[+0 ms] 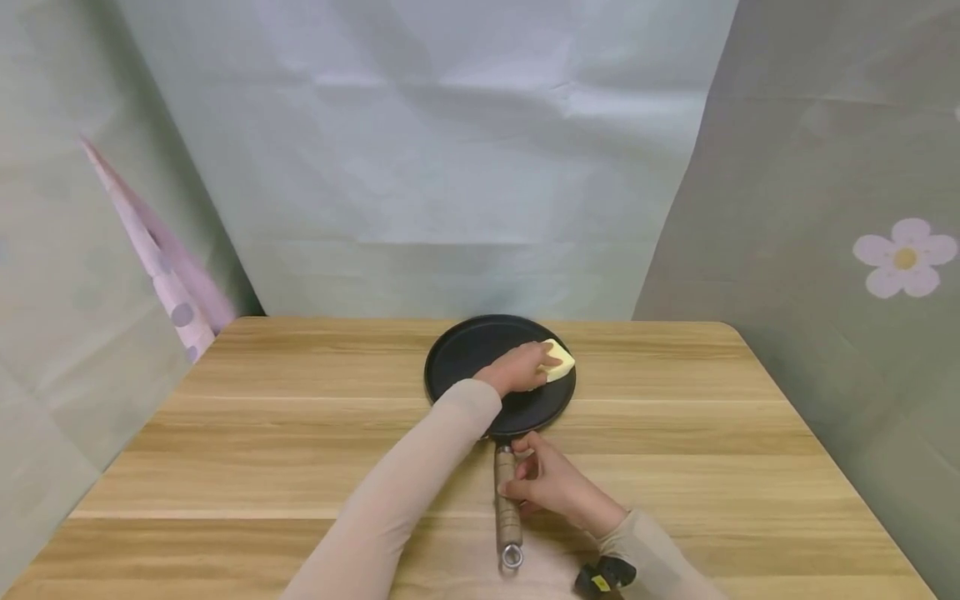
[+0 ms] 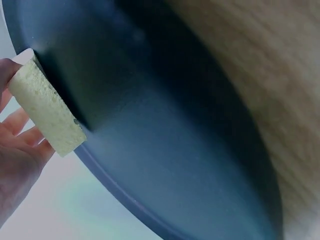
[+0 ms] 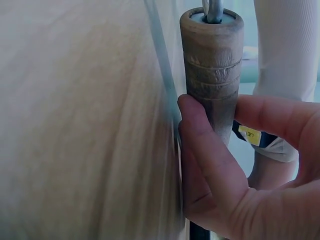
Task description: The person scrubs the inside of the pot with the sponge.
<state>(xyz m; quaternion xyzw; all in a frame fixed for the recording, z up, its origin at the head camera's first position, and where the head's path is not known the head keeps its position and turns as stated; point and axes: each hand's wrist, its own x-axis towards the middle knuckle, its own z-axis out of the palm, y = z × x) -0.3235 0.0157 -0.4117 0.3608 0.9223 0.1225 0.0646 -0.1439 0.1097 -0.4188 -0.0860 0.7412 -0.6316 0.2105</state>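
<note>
A round black frying pan [image 1: 465, 354] lies on the wooden table with its handle toward me. My left hand [image 1: 517, 369] reaches over the pan and grips a pale yellow sponge [image 1: 561, 363] near the right side of its flat surface. In the left wrist view, thumb and fingers hold the sponge block [image 2: 47, 107] from both sides, one edge down against the pan. My right hand [image 1: 555, 483] holds the brown handle [image 1: 508, 525] from the right side. Fingers and thumb stand on either side of that handle [image 3: 210, 55] in the right wrist view.
The wooden table [image 1: 262, 450] stretches out on both sides of the pan. Behind it hangs a pale cloth backdrop [image 1: 450, 167]. A metal ring [image 1: 512, 557] sits at the handle's near end. A black strap [image 1: 606, 575] is around my right wrist.
</note>
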